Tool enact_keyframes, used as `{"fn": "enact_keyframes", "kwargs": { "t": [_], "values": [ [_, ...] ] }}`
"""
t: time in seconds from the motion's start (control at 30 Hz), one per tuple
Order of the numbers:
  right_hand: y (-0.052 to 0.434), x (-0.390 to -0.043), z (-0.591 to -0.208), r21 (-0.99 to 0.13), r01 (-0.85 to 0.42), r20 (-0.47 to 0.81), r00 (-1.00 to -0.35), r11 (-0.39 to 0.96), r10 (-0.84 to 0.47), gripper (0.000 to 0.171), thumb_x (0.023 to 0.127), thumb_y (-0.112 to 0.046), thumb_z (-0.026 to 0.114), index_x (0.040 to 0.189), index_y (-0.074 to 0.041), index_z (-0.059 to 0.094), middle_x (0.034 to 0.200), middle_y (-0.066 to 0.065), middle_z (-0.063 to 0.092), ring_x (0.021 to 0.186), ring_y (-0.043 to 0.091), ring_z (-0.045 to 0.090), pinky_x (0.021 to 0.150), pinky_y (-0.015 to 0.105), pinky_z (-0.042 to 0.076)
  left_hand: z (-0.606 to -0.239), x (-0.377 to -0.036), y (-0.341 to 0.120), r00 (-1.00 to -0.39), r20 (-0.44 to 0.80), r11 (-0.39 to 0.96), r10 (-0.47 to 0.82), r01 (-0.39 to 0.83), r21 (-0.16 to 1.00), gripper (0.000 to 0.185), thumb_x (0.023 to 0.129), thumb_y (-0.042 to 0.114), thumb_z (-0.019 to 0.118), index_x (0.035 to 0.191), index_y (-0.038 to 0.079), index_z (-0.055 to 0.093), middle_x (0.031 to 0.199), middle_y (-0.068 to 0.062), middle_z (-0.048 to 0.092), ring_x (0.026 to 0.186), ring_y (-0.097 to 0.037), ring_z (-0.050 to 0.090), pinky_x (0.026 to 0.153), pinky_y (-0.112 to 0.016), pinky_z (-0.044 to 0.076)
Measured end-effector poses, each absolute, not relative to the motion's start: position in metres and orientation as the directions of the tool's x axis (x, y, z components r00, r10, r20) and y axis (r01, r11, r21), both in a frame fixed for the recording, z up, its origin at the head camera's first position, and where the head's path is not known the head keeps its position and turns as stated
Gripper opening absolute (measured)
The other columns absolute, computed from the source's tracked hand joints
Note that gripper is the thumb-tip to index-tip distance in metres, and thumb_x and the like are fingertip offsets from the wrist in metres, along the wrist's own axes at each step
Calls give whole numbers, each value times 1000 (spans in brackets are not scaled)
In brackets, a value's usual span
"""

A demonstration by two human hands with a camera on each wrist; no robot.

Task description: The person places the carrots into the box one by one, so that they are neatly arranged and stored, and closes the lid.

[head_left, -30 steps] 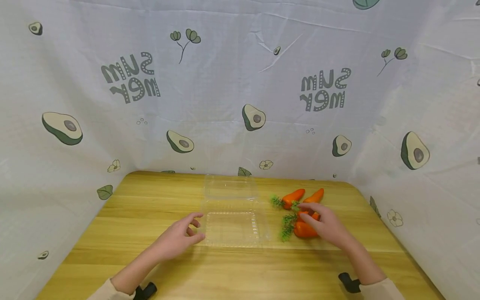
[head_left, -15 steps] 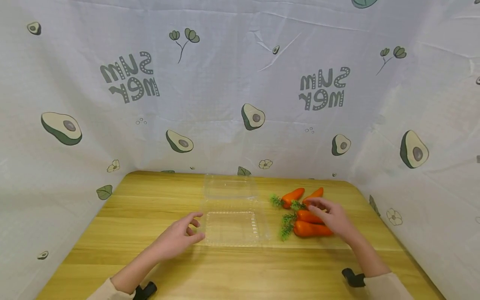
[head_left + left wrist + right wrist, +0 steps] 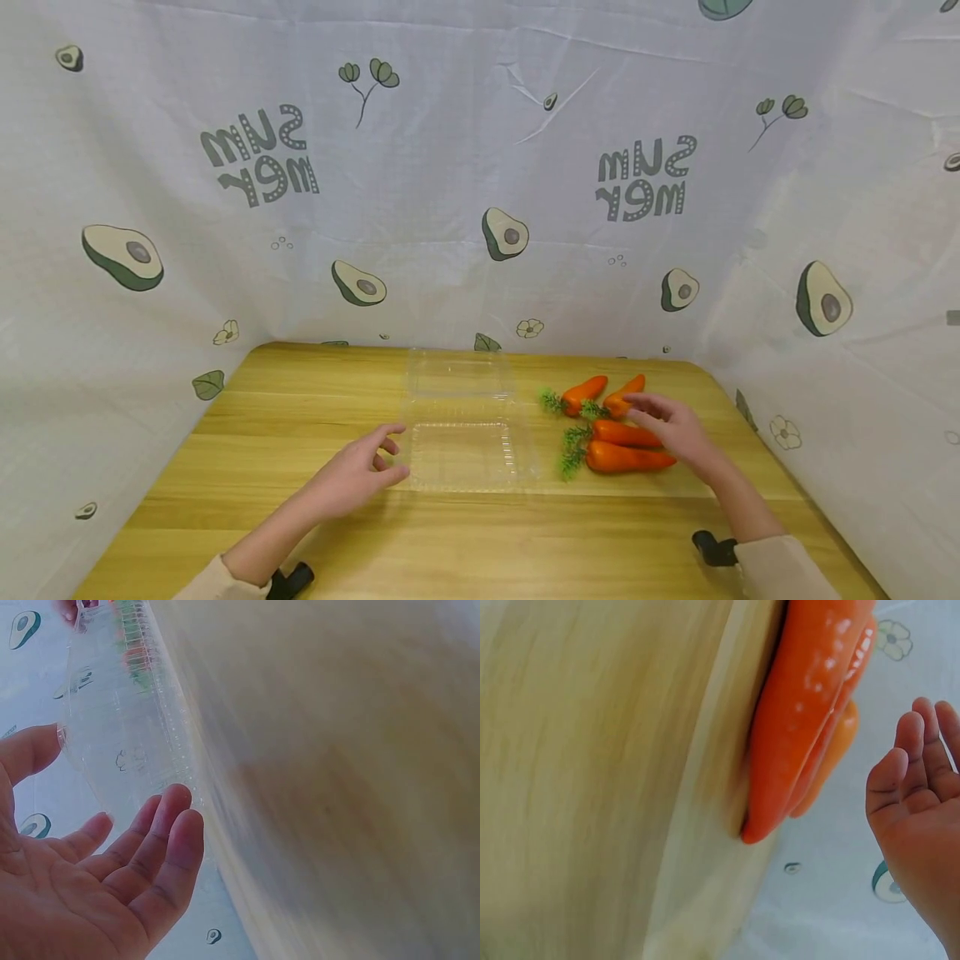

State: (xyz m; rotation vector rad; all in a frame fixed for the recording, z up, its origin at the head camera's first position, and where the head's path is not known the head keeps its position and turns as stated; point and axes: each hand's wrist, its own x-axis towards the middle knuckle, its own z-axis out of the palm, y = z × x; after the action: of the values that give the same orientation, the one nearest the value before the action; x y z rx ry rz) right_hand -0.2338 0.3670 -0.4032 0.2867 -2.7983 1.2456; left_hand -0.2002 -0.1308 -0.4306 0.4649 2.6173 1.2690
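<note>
Since the earlier frame, the right hand point(image 3: 675, 432) has been shifted to the right, so that the near carrots point(image 3: 630, 457) are exposed over more of their length; the left hand point(image 3: 352, 475) has been kept in place. The work area is enclosed at the back and sides by a printed cloth point(image 3: 450, 167). Within it stands the table point(image 3: 450, 550), on which a transparent box point(image 3: 465, 454) is set open, its lid point(image 3: 457, 383) folded back toward the cloth. The left hand is held beside the left edge of the box, thumb and fingers spread in a loose curve; nothing is gripped, and whether the edge is touched cannot be told. The right hand is suspended by the right-hand ends of the carrots, thumb and fingers parted and holding nothing; in its wrist view they are seen apart from the carrots. Four carrots are laid to the right of the box, two near ones side by side and two beyond, with their leaves point(image 3: 573, 458) turned toward the box. The step in hand is judged to be positioning of the right hand above the carrots. For one to be lifted, the hand would need to be lowered and the fingers closed round a single body, its neighbours left undisturbed.
</note>
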Motion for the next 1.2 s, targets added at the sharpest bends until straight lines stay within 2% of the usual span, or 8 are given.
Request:
{"fn": "enact_keyframes", "kwargs": {
  "t": [0.1, 0.23, 0.4, 0.6, 0.87, 1.2],
  "values": [
    [371, -235, -405, -730, -178, 116, -984, 660, -137, 47, 105, -28, 56, 141, 1, 55, 129, 21, 63, 100, 3, 55, 82, 25, 50, -431, -200, -131, -930, -41, 582, 366, 194, 790, 65, 97, 37, 68, 152, 14, 42, 128, -9, 60, 101, -18, 59, 80, -39, 51],
    [376, -236, -408, -724, -155, 89, -987, 672, -131, 47, 104, -27, 59, 140, 2, 55, 119, 19, 66, 96, 10, 56, 78, 26, 50, -432, -201, -132, -928, -45, 579, 371, 193, 792, 66, 97, 38, 68, 152, 14, 41, 128, -9, 59, 100, -17, 59, 79, -39, 51],
    [383, -237, -414, -715, -128, 65, -991, 687, -117, 46, 101, -24, 63, 137, 4, 57, 106, 12, 65, 89, 9, 56, 74, 25, 49, -433, -202, -132, -927, -47, 577, 373, 192, 794, 66, 97, 38, 68, 152, 15, 41, 127, -9, 59, 100, -17, 60, 79, -39, 51],
    [391, -237, -420, -732, -118, 48, -991, 671, -122, 49, 98, -20, 68, 136, 8, 56, 89, 7, 54, 74, 8, 48, 61, 25, 41, -433, -201, -132, -927, -45, 583, 373, 196, 788, 66, 97, 38, 68, 152, 15, 41, 127, -8, 60, 100, -17, 60, 79, -38, 51],
    [396, -230, -423, -738, -154, 56, -984, 657, -167, 46, 97, -16, 69, 134, 9, 58, 86, 6, 56, 70, 8, 46, 59, 27, 39, -433, -201, -131, -925, -47, 579, 378, 196, 792, 67, 97, 38, 68, 153, 14, 40, 127, -9, 60, 100, -16, 61, 78, -39, 52],
    [400, -223, -423, -737, -131, -5, -980, 663, -199, 40, 91, -21, 75, 123, 3, 67, 79, 3, 51, 70, 7, 46, 60, 26, 36, -433, -202, -131, -926, -41, 587, 374, 203, 784, 66, 97, 38, 68, 153, 14, 41, 127, -9, 60, 98, -16, 61, 78, -38, 52]
  ]
}}
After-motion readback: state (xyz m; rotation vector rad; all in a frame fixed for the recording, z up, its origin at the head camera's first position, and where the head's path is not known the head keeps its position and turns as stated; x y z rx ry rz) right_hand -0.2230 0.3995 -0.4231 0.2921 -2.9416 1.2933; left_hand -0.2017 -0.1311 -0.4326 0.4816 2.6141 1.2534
